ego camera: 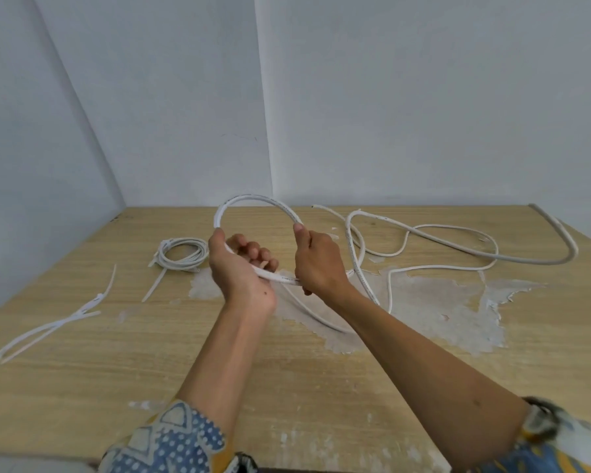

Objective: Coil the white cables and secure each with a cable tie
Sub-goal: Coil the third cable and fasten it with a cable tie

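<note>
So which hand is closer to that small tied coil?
Left. The left hand is just right of the tied coil; the right hand is farther right. Both grip the loose white cable.

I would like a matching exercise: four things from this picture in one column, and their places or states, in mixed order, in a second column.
Things
1. tied coil
2. loose cable ties
3. cable loop
4. thick cable

Places or states
A. gripped by the left hand and the right hand
B. lying at the far right of the table
C. lying near the left table edge, unused
D. lying beyond the left hand, already bound

Pairs: 1-D, 2-C, 3-A, 4-B
</note>
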